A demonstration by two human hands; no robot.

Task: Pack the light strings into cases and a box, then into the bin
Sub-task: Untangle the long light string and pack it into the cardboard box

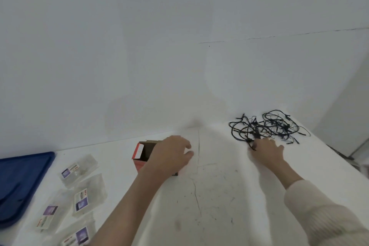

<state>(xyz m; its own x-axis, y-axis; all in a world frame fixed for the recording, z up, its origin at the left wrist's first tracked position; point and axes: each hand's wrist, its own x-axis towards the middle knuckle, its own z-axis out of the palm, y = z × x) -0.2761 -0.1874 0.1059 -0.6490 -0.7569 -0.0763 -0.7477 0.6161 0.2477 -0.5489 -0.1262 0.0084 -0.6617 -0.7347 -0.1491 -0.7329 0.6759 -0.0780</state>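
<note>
A white bench (219, 195) stands by a white wall (139, 46). A small red box (142, 153) sits on the bench, a bit left of the middle. Its top is open and the inside looks brown. The left hand (171, 154) is over the right side of the box and hides that part. Its fingers (188, 147) are bent a little and stick out past the box. The thumb is hidden, so I cannot tell if the grip of this hand holds the box or just rests on it. A dark string (265, 128) of lights lies in a messy heap at the far right of the bench, well apart from the box. The right hand (267, 150) reaches out to it and touches the near edge of the heap. A bit of dark wire shows by its fingers (256, 143). That spot is blurry, so I cannot tell if this grip pinches the wire or only lies on it. A cream sleeve (319, 211) covers the right arm. The left arm is bare. Four clear cases (79, 168) with small labels lie on the left side of the bench, close to each other. A blue bin (22, 177) is at the far left, just beside the cases.
</note>
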